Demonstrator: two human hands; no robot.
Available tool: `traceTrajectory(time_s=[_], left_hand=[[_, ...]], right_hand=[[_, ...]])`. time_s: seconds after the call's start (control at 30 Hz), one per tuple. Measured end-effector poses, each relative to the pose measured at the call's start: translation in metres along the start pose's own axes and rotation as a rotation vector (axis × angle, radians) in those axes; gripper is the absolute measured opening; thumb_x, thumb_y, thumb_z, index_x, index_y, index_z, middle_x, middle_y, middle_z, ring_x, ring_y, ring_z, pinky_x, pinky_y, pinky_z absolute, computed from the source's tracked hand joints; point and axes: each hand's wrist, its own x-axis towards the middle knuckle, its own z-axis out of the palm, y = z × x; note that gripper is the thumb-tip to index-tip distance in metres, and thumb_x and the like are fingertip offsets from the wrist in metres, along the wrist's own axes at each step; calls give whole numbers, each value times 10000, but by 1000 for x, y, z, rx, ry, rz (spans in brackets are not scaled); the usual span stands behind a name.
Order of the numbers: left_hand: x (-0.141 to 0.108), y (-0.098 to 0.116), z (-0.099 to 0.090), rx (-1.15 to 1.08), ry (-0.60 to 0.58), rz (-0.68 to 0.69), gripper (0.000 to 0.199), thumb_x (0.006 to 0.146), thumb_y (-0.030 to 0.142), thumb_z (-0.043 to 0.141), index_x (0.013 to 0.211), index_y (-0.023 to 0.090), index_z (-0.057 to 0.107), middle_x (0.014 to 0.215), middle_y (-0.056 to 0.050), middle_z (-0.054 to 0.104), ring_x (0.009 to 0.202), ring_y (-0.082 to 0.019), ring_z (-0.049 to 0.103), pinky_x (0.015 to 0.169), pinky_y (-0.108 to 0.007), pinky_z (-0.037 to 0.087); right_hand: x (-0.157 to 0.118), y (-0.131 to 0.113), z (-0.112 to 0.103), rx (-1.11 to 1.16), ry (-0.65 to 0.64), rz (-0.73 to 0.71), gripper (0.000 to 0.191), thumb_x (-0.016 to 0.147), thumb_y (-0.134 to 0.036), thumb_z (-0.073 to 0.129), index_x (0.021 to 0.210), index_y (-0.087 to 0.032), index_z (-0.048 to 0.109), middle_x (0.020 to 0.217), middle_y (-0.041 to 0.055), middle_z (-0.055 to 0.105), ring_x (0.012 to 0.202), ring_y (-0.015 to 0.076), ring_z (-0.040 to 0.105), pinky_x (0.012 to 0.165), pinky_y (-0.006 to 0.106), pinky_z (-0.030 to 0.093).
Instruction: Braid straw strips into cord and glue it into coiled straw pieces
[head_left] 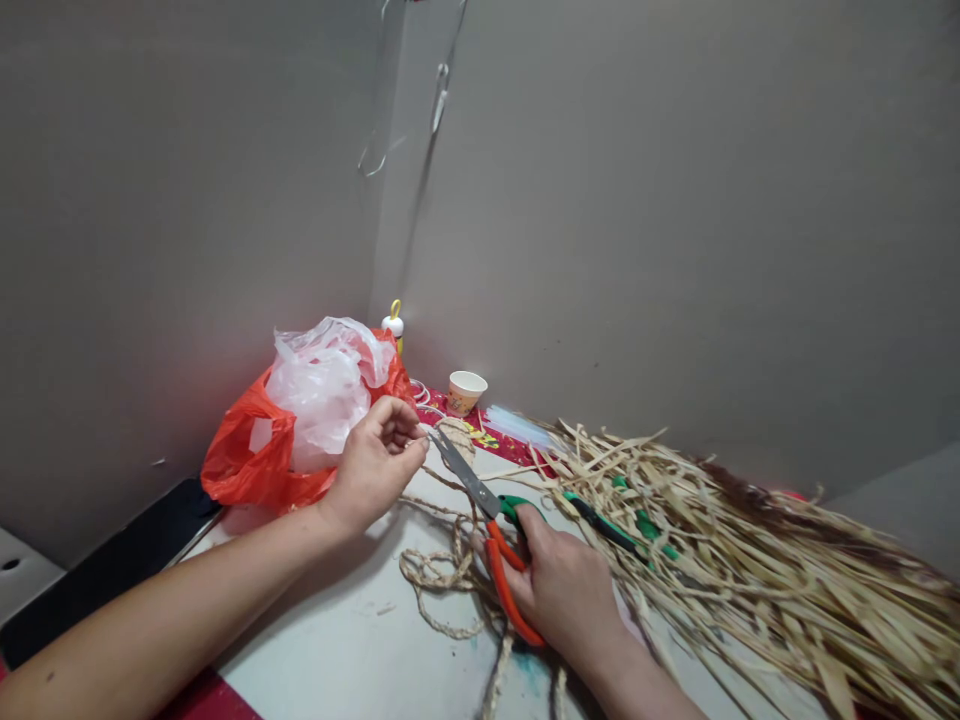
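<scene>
Just past the fingertips of the left hand (pixel 379 455), the blade tips of the scissors (pixel 489 503) point toward whatever that hand pinches; its thumb and forefinger are close together, and I cannot tell whether a thin strand sits between them. Wrapped around the red and green handles, the right hand (pixel 574 580) holds the scissors. Below and between the two hands lies the rope (pixel 439 580), looped loosely on the white table (pixel 360 625), with more of it hanging to the near side of the right hand. A fair length looks plaited already, so a good share of the plaiting seems done; trimming appears to be the step under way. To the right of the right hand, a big heap of straw strips (pixel 750 585) lies loose and unplaited, so plenty of material is left. Beyond the left wrist sits a red bag (pixel 247 440)
</scene>
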Motion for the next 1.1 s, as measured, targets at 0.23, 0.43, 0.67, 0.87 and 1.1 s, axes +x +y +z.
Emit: traceTrajectory(time_s=[0.23,0.43,0.67,0.87,1.1], left_hand=[[-3,-4,1,95,28,47,163,724,98,580,813,188,476,743,25,560,668,-99,538,640,-220,445],[-3,-6,0,220,38,124,196,712,39,529,814,196,470,740,34,542,656,-93,538,634,-214,449],[-4,-11,-1,312,29,163,233,710,21,515,842,205,460,747,36,541,654,-92,540,623,-208,444],[-4,-12,0,248,49,129,194,737,66,545,829,208,450,733,34,552,657,-102,557,638,-222,461],[-4,-10,-1,264,67,126,161,754,104,573,802,206,458,729,38,545,640,-98,540,635,-222,444]], right_hand=[[1,-1,-3,-92,56,-16,513,927,-600,287,712,-201,528,433,1,557,380,187,568,441,274,302],[0,1,-2,-156,80,-31,503,930,-573,305,706,-195,549,436,6,546,391,185,555,462,273,299],[-3,3,-1,-166,66,-42,493,905,-592,357,707,-195,571,430,9,556,394,180,555,467,266,294],[-6,1,6,2,15,15,465,884,-598,408,747,-195,595,411,-11,571,358,173,563,429,256,290],[-7,4,5,69,17,-6,450,900,-571,420,726,-193,591,414,-6,588,354,168,573,419,250,300]])
